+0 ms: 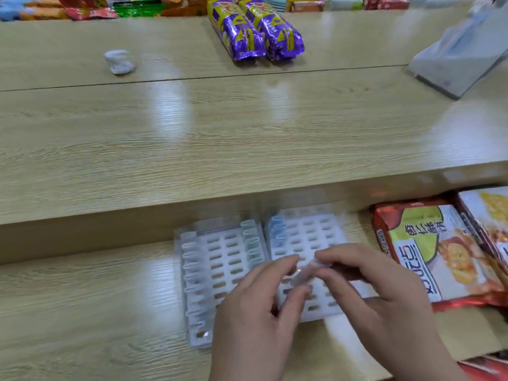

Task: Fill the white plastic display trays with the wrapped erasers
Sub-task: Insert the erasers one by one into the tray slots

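Observation:
Two white plastic display trays lie side by side on the lower wooden shelf. The left tray (pixel 217 259) has wrapped erasers standing along its left column and several in its right column. The right tray (pixel 310 229) holds a few bluish erasers at its far left corner. Above the right tray both hands meet on one small wrapped eraser (pixel 303 273). My left hand (pixel 255 309) pinches its lower end and my right hand (pixel 371 281) pinches its upper end. The picture is blurred, so the eraser's details are unclear.
Snack packets (pixel 437 254) lie just right of the trays. On the upper table stand two purple biscuit rolls (pixel 255 31), a crumpled white tissue (pixel 119 61) and a grey bag (pixel 461 56) at the far right. More snack packs (pixel 90 6) line the back edge.

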Available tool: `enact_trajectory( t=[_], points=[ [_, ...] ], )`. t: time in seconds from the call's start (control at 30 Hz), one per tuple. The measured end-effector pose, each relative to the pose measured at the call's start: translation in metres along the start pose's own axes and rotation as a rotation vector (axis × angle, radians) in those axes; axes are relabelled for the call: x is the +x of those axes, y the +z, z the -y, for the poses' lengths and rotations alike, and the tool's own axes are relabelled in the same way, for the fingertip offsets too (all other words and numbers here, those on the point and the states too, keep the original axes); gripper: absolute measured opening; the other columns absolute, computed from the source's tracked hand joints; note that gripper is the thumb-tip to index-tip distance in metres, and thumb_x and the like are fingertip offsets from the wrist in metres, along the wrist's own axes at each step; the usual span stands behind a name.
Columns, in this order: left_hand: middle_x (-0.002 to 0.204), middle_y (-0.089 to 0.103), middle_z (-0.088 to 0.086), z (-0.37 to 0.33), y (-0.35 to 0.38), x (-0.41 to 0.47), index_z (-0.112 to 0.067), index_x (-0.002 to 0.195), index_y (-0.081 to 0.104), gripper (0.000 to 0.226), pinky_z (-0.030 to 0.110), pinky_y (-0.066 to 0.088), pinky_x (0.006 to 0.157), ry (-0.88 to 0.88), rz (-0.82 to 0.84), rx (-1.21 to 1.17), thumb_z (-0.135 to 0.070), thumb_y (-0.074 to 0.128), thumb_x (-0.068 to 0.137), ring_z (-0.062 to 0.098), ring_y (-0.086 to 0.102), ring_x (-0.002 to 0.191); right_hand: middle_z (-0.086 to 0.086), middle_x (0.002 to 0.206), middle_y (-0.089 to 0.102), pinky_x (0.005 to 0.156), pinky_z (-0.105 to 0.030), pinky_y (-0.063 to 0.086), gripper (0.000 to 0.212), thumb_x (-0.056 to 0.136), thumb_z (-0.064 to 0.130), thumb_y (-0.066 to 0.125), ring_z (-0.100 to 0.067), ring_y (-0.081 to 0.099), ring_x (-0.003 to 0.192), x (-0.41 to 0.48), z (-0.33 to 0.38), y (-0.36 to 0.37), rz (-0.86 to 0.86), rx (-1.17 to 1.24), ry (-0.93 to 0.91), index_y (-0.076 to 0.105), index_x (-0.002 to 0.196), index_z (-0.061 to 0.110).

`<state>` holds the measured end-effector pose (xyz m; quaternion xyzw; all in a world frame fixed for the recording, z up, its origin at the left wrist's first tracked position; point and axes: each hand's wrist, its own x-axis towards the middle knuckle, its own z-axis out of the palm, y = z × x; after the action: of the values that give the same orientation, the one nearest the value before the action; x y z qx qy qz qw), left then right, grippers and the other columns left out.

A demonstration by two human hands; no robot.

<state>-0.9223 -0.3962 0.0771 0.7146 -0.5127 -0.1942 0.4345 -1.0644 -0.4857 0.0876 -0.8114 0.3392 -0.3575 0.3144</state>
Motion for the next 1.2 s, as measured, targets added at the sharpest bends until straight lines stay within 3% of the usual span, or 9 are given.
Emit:
enact_trajectory(
  t=[0.13, 0.2, 0.3, 0.43, 0.53, 0.7, 0.8, 1.07, 1.2],
  points=[
    [0.099, 0.074, -0.014, 0.001, 0.012, 0.0, -0.031, 0.088, 0.078, 0.028, 0.021, 0.047, 0.039, 0.08, 0.139, 0.37, -0.041, 0.053, 0.083, 0.008, 0.065, 0.053, 0.028, 0.096, 0.067, 0.073, -0.001, 0.045, 0.026, 0.088, 0.021, 0.073, 0.008, 0.066, 0.087, 0.014, -0.03, -0.006, -0.053, -0.05, 0.112, 0.061, 0.096, 0.043],
    [0.093, 0.076, -0.01, 0.005, 0.021, -0.004, -0.028, 0.073, 0.077, 0.013, 0.021, 0.042, 0.033, 0.123, 0.164, 0.535, -0.04, 0.071, 0.074, 0.012, 0.061, 0.045, 0.035, 0.098, 0.064, 0.073, 0.002, 0.041, 0.03, 0.087, 0.016, 0.073, 0.013, 0.063, 0.088, 0.021, -0.043, -0.003, -0.053, -0.102, 0.146, 0.06, 0.095, 0.042],
    [0.084, 0.076, -0.009, 0.008, 0.031, -0.008, -0.025, 0.062, 0.076, 0.032, 0.02, 0.037, 0.031, 0.088, 0.239, 0.648, -0.038, 0.097, 0.042, 0.013, 0.055, 0.037, 0.034, 0.089, 0.065, 0.075, 0.002, 0.04, 0.025, 0.087, 0.017, 0.072, 0.013, 0.061, 0.09, 0.034, -0.058, 0.002, -0.036, -0.173, 0.146, 0.063, 0.097, 0.038],
    [0.083, 0.077, -0.009, 0.012, 0.033, -0.009, -0.024, 0.051, 0.071, 0.036, 0.022, 0.033, 0.03, 0.071, 0.215, 0.7, -0.028, 0.099, 0.03, 0.014, 0.05, 0.032, 0.021, 0.09, 0.067, 0.069, -0.021, 0.052, 0.015, 0.089, 0.02, 0.071, -0.001, 0.062, 0.079, 0.05, -0.073, 0.0, -0.038, -0.379, 0.123, 0.07, 0.102, 0.028],
    [0.081, 0.076, -0.007, 0.013, 0.04, -0.013, -0.02, 0.05, 0.07, 0.033, 0.023, 0.033, 0.03, 0.059, 0.193, 0.72, -0.021, 0.098, 0.032, 0.015, 0.045, 0.029, 0.016, 0.087, 0.069, 0.06, -0.034, 0.05, 0.012, 0.091, 0.024, 0.068, -0.015, 0.062, 0.078, 0.055, -0.082, -0.005, -0.041, -0.524, 0.148, 0.07, 0.1, 0.031],
    [0.068, 0.073, -0.003, 0.015, 0.054, -0.022, -0.016, 0.051, 0.07, 0.029, 0.024, 0.037, 0.028, 0.095, 0.162, 0.754, -0.021, 0.093, 0.034, 0.015, 0.044, 0.028, 0.017, 0.087, 0.069, 0.065, -0.038, 0.052, 0.012, 0.091, 0.02, 0.068, -0.012, 0.062, 0.078, 0.05, -0.092, -0.008, -0.072, -0.407, 0.194, 0.072, 0.101, 0.026],
    [0.062, 0.072, -0.005, 0.019, 0.056, -0.025, -0.019, 0.058, 0.077, 0.006, 0.021, 0.038, 0.031, 0.047, 0.157, 0.725, -0.025, 0.078, 0.058, 0.014, 0.046, 0.028, 0.022, 0.081, 0.064, 0.065, -0.039, 0.052, 0.012, 0.09, 0.021, 0.068, -0.011, 0.059, 0.075, 0.051, -0.093, -0.009, -0.041, -0.38, 0.177, 0.072, 0.1, 0.027],
    [0.055, 0.068, -0.006, 0.027, 0.059, -0.031, -0.022, 0.062, 0.077, 0.045, 0.02, 0.037, 0.034, -0.023, 0.181, 0.776, -0.027, 0.035, 0.078, 0.014, 0.046, 0.029, 0.029, 0.08, 0.059, 0.064, -0.04, 0.052, 0.012, 0.09, 0.02, 0.069, -0.012, 0.06, 0.077, 0.051, -0.101, -0.007, -0.04, -0.36, 0.119, 0.072, 0.099, 0.027],
    [0.053, 0.065, -0.006, 0.024, 0.051, -0.028, -0.024, 0.065, 0.078, 0.021, 0.019, 0.037, 0.035, 0.0, 0.184, 0.782, -0.026, 0.059, 0.074, 0.016, 0.047, 0.029, 0.02, 0.085, 0.066, 0.065, -0.04, 0.053, 0.013, 0.091, 0.018, 0.068, -0.013, 0.062, 0.078, 0.049, -0.107, -0.007, -0.068, -0.305, 0.128, 0.072, 0.101, 0.025]
  ],
)
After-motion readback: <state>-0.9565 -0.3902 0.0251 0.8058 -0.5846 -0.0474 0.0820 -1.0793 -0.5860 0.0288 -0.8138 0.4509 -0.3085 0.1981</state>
